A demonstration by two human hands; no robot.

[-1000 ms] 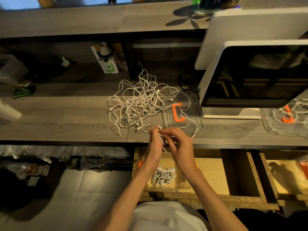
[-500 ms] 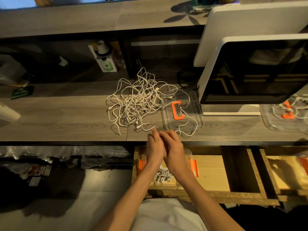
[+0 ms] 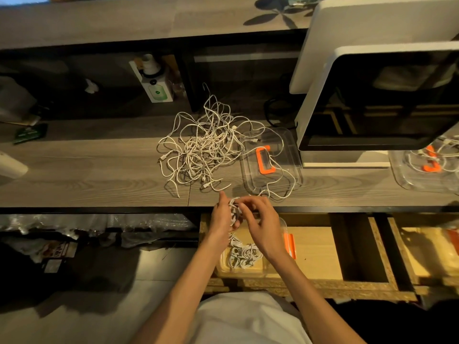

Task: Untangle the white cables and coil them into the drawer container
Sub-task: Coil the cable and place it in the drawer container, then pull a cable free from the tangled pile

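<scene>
A tangled pile of white cables (image 3: 202, 145) lies on the grey wooden counter (image 3: 87, 175). At the counter's front edge my left hand (image 3: 223, 214) grips a small coil of white cable (image 3: 234, 208), wound around its fingers. My right hand (image 3: 260, 219) pinches the same cable beside the coil. Below my hands, in the open wooden drawer (image 3: 313, 247), a clear container (image 3: 285, 227) with orange clips holds several coiled white cables (image 3: 244, 254). One loose cable (image 3: 283, 177) trails from the pile across a clear lid.
The clear lid with an orange handle (image 3: 265, 160) lies right of the pile. A white-framed monitor (image 3: 372, 100) stands at the right. Another clear lid with cables (image 3: 427, 165) sits far right. A white bottle box (image 3: 154, 80) is on the back shelf.
My hands have parted slightly; the coil in my left hand now shows, and my right hand has moved a little right and down along the cable.
</scene>
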